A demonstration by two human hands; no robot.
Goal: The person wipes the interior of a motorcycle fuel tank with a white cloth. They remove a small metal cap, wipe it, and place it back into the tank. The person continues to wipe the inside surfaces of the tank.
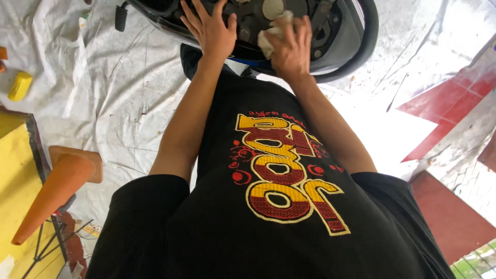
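Rag [269,37]: at 12 o'clock of the view, bunched under the right hand, pressed against the dark metal parts of the machine; looks soft, light and limp, likely to fold wherever pinched, so best gripped as a wad in the palm.
Machine [341,36]: dark rounded housing with a black rim, at 12 to 1 o'clock, exposed round metal parts inside; seems stiff, heavy and possibly greasy, hence slippery on bare skin; best steadied at the rim or flat housing edge, not at the inner parts.
Right hand [292,46]: at 12 o'clock, back facing the camera, fingers curled narrow and clamped over the rag, wrist bent upward from a nearly straight forearm.
Left hand [212,31]: at 11 o'clock, holding nothing, fingers spread wide and laid flat on the housing edge, apparently bracing; forearm reaching straight from the shoulder.
Ground cover [129,93]: wrinkled white sheet under the machine, at 10 o'clock.
Cone [57,191]: orange, lying tipped at 8 o'clock, well apart from both hands.
Yellow bottle [19,86]: at 9 to 10 o'clock, far from the hands.
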